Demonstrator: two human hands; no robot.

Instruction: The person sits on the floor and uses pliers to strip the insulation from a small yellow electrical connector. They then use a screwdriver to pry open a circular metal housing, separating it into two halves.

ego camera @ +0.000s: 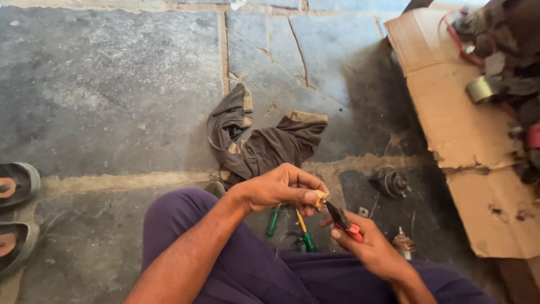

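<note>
Left hand pinches small brass-coloured metal part; right hand fingers closed round red-handled pliers (jaws at part). Light, rigid, likely slippery: grip its sides.

Here's a floor of big grey stone slabs, worn and dusty, with pale mortar joints and a crack running through the slab just above a crumpled brown cloth lying mid-floor. Far left of that cloth, two sandals sit at the frame's edge; to its right, a flattened cardboard sheet lies in bright daylight, with clutter heaped on its far corner. Between cloth and cardboard, a dark shadow falls across the stone, and a small round metal part rests there.
</note>
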